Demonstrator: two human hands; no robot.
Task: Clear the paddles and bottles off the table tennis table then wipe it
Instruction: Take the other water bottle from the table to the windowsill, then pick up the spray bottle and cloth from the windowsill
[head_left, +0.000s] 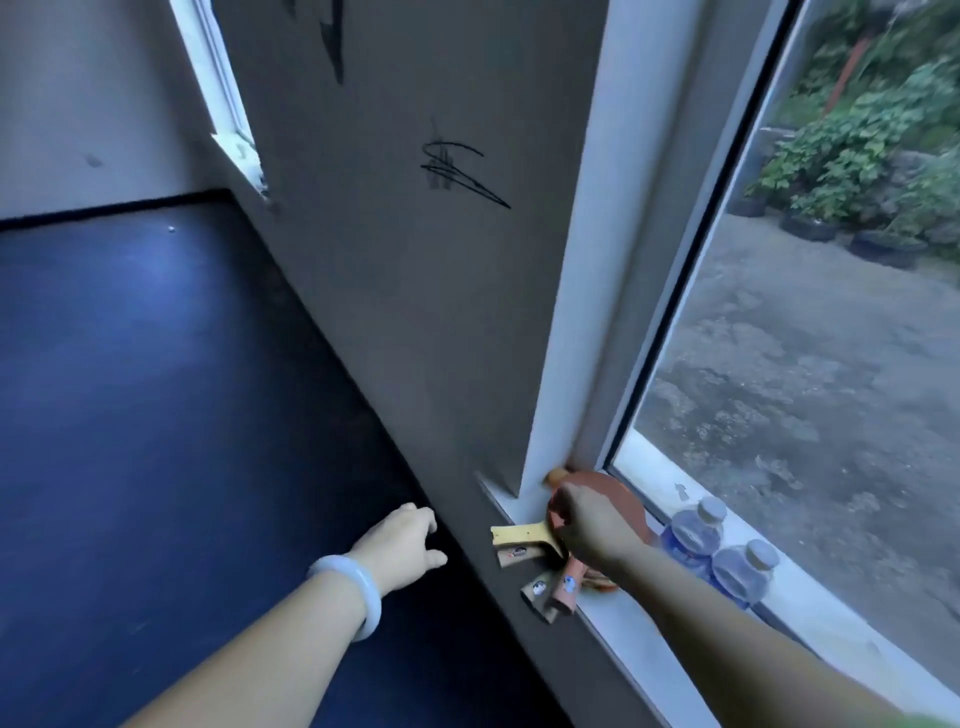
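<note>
Several red table tennis paddles (618, 501) with wooden handles lie stacked on a white window sill (644, 639), handles sticking out over its edge. My right hand (589, 525) rests on top of the stack, fingers curled on the upper paddle. Two clear plastic water bottles (693, 535) stand on the sill just right of the paddles, against the glass. My left hand (402, 545), with a pale bangle on the wrist, hangs over the dark blue floor with fingers loosely apart, holding nothing. The table tennis table is out of view.
A grey wall (415, 260) with black scribbles runs from the sill to a second window (228, 119) at the far left. The big window pane (810, 338) looks onto a dirt yard and plants. Dark blue floor (130, 389) fills the left.
</note>
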